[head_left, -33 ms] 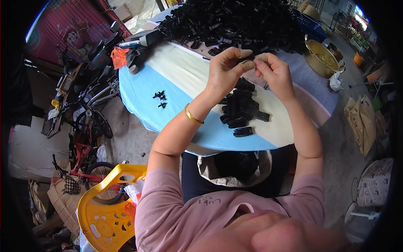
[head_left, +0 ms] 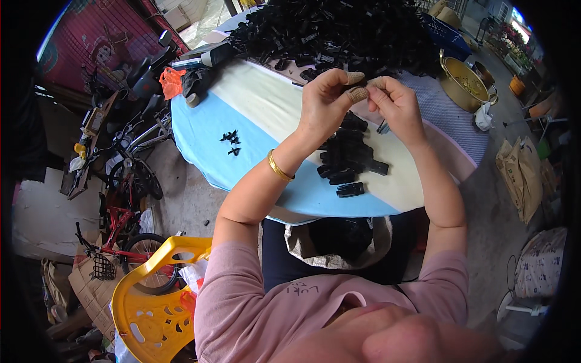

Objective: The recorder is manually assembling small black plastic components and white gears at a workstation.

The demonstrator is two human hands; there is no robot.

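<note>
- Above the blue-and-cream cloth (head_left: 257,100) on the table, your left hand (head_left: 322,106) and right hand (head_left: 400,112) meet with fingertips close together.
- Your left thumb and forefinger, in tan finger covers (head_left: 357,94), stand slightly apart; a dark heap (head_left: 333,39) lies behind them, so you cannot be credited with a clamped piece on this view.
- Your right thumb and forefinger are drawn near each other; whether they pinch anything cannot be told.
- Below your wrists, elongated black parts (head_left: 350,158) lie in a close cluster, one set apart toward you.
- Small black pieces (head_left: 230,138) lie loose on the blue stripe, left of your forearm.
- On your lap, an open sack (head_left: 302,249) holds black contents, not identifiable.
- Judged by look, the elongated parts are light, stiff and fairly smooth; grip each across its long sides, mid-body, and spare any thin ends.
</note>
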